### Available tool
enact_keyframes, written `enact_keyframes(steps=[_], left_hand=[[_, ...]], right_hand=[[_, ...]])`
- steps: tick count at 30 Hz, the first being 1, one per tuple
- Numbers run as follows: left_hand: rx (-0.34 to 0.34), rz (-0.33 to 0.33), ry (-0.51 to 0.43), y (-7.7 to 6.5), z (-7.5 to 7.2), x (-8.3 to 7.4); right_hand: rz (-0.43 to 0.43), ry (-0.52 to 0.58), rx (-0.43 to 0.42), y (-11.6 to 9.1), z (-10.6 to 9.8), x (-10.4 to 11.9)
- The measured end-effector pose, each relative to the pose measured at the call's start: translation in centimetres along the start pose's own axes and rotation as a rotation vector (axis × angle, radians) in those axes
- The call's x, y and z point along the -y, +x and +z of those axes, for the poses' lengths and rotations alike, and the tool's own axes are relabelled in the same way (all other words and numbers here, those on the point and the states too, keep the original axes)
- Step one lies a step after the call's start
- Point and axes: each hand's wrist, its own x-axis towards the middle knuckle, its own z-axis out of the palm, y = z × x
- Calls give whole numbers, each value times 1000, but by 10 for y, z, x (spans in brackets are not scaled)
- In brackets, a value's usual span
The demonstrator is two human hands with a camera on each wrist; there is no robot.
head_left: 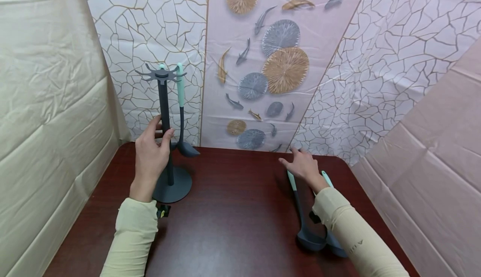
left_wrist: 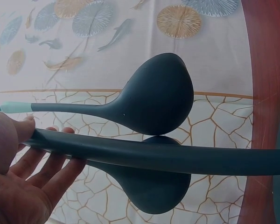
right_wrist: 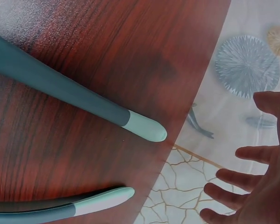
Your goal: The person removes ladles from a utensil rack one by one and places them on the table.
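On the left stands a dark utensil stand [head_left: 173, 185] with a round base and hooked top. My left hand [head_left: 152, 153] grips its pole [left_wrist: 177, 156] between thumb and fingers. A ladle [head_left: 181, 114] with a mint handle hangs just right of the pole. Behind the pole, a second hanging utensil [left_wrist: 161, 196] with a rounded bowl is partly hidden. My right hand [head_left: 302, 165] hovers over the table's far right, fingers spread, holding nothing. Beneath it lies a ladle [head_left: 311, 240], mint handle tip [right_wrist: 147, 127] pointing away. Another mint-handled utensil [head_left: 336, 245] beside it is partly covered by my sleeve.
The red-brown wooden table [head_left: 233, 210] ends at a patterned cloth backdrop [head_left: 255, 114]. Pale cloth walls [head_left: 56, 114] close in the left and right sides. Curved hooks [head_left: 144, 74] stick out around the stand's top.
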Motion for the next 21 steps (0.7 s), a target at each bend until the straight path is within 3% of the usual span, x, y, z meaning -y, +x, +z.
enact_keyframes(steps=[21], left_hand=[[7,-19,0,-1,1,0]], right_hand=[[-49,-25,-89,-1,3,16]])
